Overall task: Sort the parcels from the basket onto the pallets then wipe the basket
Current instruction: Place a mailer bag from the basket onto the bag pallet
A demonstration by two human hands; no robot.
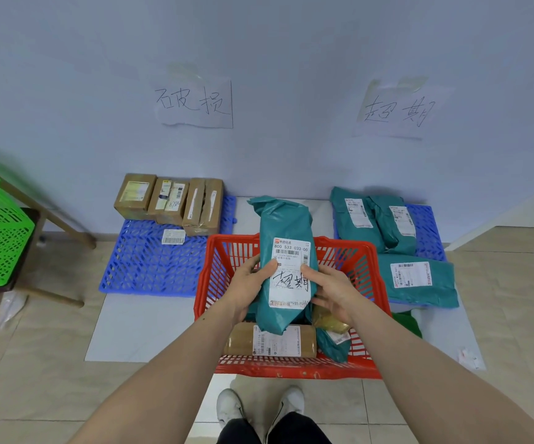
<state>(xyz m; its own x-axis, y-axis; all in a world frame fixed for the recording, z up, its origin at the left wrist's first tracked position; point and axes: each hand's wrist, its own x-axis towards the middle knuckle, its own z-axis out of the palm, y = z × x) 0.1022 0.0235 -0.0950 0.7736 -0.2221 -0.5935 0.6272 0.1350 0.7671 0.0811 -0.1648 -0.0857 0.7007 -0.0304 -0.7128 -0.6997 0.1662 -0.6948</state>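
While both hands grip it, left hand (249, 280) and right hand (329, 291), the teal parcel (286, 251) is held label-up over the red basket (374, 270). Likely reading the handwritten mark to choose the right pallet (428, 232).

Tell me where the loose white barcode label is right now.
In the head view, the loose barcode label lies flat on the left blue pallet, just in front of the three cardboard boxes and left of the red basket.
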